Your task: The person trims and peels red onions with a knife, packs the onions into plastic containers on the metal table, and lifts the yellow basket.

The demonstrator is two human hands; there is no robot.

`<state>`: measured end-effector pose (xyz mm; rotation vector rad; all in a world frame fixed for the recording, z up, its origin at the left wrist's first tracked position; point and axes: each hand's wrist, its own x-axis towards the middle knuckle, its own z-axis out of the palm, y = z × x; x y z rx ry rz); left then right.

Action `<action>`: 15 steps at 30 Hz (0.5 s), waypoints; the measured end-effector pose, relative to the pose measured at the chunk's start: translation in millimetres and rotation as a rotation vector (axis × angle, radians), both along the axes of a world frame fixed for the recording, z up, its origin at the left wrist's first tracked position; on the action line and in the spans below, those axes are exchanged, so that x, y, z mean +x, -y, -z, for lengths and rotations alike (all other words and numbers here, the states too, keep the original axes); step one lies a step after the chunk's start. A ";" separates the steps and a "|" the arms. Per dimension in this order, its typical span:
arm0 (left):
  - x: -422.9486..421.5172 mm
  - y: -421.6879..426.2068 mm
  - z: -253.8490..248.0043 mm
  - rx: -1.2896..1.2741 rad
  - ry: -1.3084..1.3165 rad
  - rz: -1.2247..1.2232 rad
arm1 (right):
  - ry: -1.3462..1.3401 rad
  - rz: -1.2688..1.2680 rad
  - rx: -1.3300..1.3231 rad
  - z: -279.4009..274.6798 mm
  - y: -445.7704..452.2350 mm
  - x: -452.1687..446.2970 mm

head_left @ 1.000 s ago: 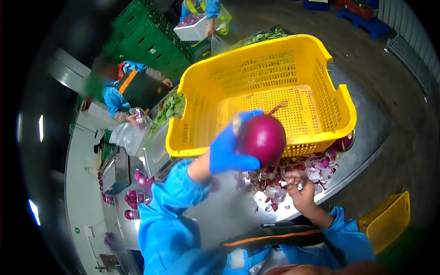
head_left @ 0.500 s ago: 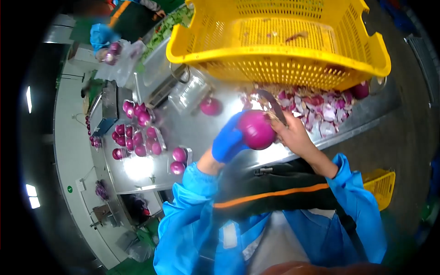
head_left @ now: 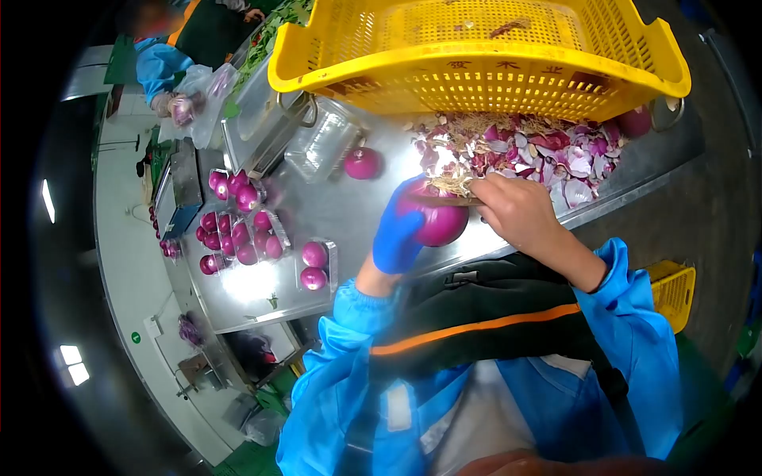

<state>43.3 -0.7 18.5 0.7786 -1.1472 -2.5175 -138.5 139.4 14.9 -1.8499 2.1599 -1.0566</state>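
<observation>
**Onion held with its roots toward the basket, one knife across it**

One onion (head_left: 443,228) is in hand on the near side of the basket (head_left: 373,75), its root tuft (head_left: 450,184) pointing toward the basket; it is too round to show a clear long axis. One knife (head_left: 446,201) crosses it sideways, just below the tuft. One loose onion (head_left: 363,163) sits on the counter (head_left: 341,206) near the basket's left end; one pack (head_left: 314,266) of two lies farther left. Peelings (head_left: 548,155) line the basket's near side, too many to count. The gloved left grip (head_left: 397,226) wraps the held onion, which sits at its right; the bare right grip (head_left: 520,213) is closed around the knife.
</observation>
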 end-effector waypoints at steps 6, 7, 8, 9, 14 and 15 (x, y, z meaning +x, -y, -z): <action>2.4 4.5 11.0 -0.010 0.011 0.093 | -0.051 -0.045 -0.025 14.7 3.9 -12.0; 2.7 4.2 11.2 0.005 0.012 0.101 | -0.046 -0.038 -0.049 23.9 5.1 -13.6; 3.3 3.8 11.6 0.021 0.013 0.108 | -0.041 -0.033 -0.073 32.9 6.3 -15.3; 1.0 2.8 6.2 0.033 -0.032 0.137 | -0.044 0.006 -0.045 43.1 3.7 -22.1; -12.8 12.2 -20.1 -0.114 -0.125 0.195 | 0.159 0.217 -0.010 60.4 -7.6 -36.0; -9.4 17.3 0.2 -0.181 -0.031 0.128 | 0.194 0.198 -0.039 56.4 -8.1 -29.3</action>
